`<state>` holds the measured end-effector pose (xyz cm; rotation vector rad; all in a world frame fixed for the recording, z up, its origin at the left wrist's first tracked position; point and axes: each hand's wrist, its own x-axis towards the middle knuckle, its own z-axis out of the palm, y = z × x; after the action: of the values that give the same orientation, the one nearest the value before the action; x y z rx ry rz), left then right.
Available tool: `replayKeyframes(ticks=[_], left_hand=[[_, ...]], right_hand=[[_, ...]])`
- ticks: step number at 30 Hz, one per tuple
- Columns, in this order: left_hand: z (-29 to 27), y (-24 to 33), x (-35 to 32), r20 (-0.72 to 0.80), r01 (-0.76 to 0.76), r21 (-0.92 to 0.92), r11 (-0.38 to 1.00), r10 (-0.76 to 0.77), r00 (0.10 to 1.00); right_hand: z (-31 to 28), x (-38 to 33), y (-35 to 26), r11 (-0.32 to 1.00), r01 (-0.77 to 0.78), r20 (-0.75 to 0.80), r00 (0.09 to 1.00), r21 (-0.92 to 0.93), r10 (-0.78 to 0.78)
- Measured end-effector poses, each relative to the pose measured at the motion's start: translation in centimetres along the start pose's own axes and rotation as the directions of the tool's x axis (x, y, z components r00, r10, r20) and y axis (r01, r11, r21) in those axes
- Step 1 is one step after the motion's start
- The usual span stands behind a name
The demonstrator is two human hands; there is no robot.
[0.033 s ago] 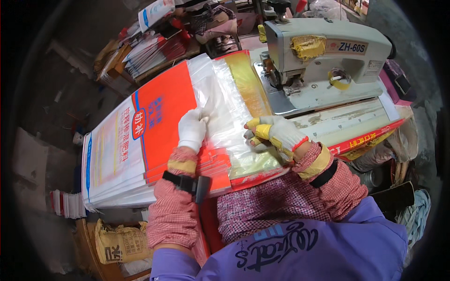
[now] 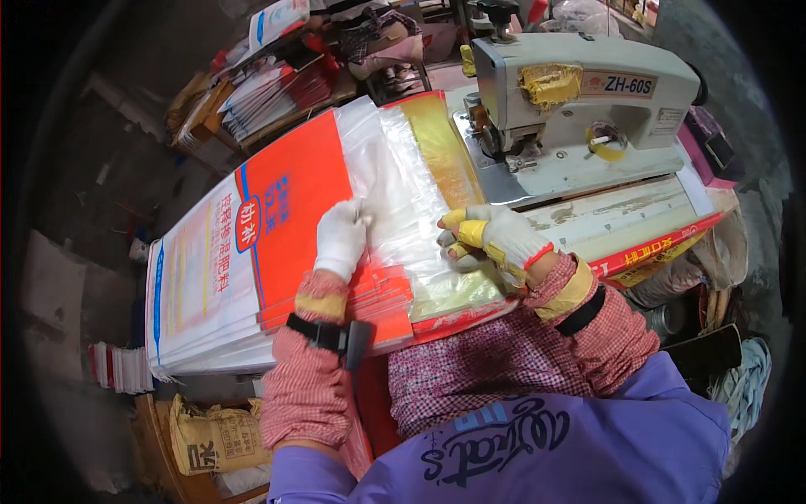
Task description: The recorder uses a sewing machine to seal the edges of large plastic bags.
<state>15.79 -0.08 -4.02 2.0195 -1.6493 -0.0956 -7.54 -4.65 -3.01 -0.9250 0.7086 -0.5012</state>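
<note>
A stack of woven plastic sacks (image 2: pixel 210 244), white with an orange-red panel, lies in front of me. A thin clear plastic liner (image 2: pixel 399 189) sticks out of the sacks' open ends. My left hand (image 2: pixel 342 239), in a white glove, is closed at the edge of the orange panel, its fingers pinching the liner. My right hand (image 2: pixel 495 239), in a white glove with yellow finger patches, is closed over the liner's right part with the fingertips curled inward. Creases run through the film between both hands. What lies under the right fingers is partly hidden.
An industrial sewing machine (image 2: pixel 588 105) stands to the right with its metal plate (image 2: pixel 504 181) beside the film. Behind the stack are more bundled sacks (image 2: pixel 273 97). A yellowish sack (image 2: pixel 218 437) lies at lower left. A purple-pink box (image 2: pixel 709 147) sits at far right.
My left hand has shifted slightly down and to the left. The right hand stays almost where it was.
</note>
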Motion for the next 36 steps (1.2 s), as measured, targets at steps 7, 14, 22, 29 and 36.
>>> replayKeyframes(ticks=[7, 14, 22, 29, 36], left_hand=[[-3.8, 3.5, -9.6, 0.290, -0.508, 0.377, 0.774, 0.422, 0.859], [-7.6, 6.0, -12.1, 0.732, -0.615, 0.044, 0.787, 0.394, 0.556], [-5.1, 2.0, -6.2, 0.608, 0.609, -0.740, 0.285, -0.105, 0.787], [-11.1, -1.5, -6.3, 0.069, 0.102, -0.993, 0.054, -0.427, 0.902], [-15.2, 1.3, -8.7, -0.141, -0.049, -0.888, 0.457, -0.170, 0.975]], right_hand=[[2.7, 1.5, 0.7, 0.983, -0.165, 0.010, 0.986, 0.084, 0.165], [3.9, 2.9, 2.6, 0.982, -0.124, -0.078, 0.990, -0.139, 0.114], [8.7, 0.7, 1.9, 0.642, 0.272, 0.130, 0.957, -0.717, -0.260], [6.4, 1.1, 1.5, 0.227, 0.327, 0.234, 0.905, -0.917, -0.356], [8.8, -0.6, -0.7, -0.270, 0.585, 0.547, 0.368, -0.765, -0.752]])
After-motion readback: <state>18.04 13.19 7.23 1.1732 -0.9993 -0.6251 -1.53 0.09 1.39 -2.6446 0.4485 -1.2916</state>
